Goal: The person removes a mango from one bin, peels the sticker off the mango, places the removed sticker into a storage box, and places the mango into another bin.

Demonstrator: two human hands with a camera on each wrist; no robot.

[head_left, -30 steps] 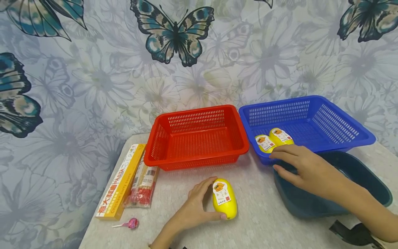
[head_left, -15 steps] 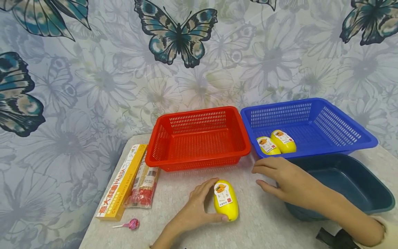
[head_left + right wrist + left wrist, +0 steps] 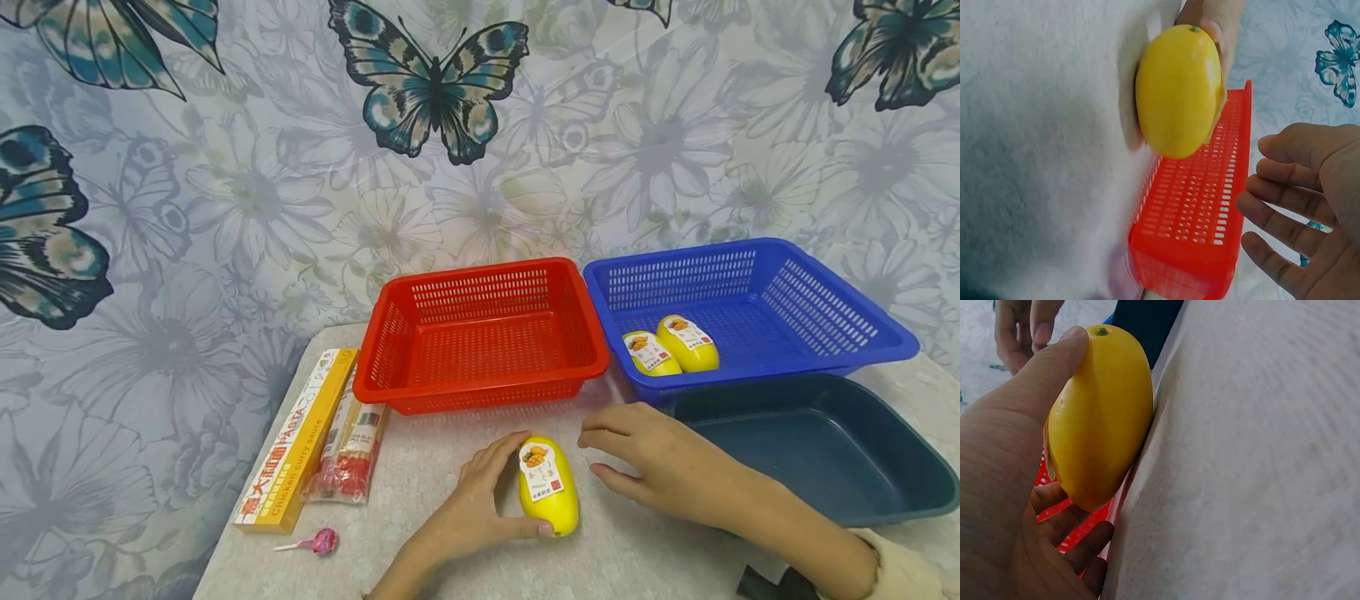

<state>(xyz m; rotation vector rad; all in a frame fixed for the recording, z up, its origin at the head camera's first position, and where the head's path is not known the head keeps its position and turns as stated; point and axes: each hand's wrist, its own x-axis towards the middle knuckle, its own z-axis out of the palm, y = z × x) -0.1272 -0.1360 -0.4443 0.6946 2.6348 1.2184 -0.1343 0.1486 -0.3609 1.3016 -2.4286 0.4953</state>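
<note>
Yellow mango [image 3: 551, 492] pinched by left hand [image 3: 467, 512]; right hand [image 3: 660, 460] empty, loosely spread
Judged firm, slick; best gripped round its middle

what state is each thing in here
Yellow fruit, label up, gripped by the left hand
Right hand, holding nothing, fingers apart
Red basket, upright, open-topped
Blue basket, upright, holding two more yellow fruits
Dark basin, upright, open-topped
Pasta box, lying flat
Clear packet, lying flat
Lollipop, lying down
</note>
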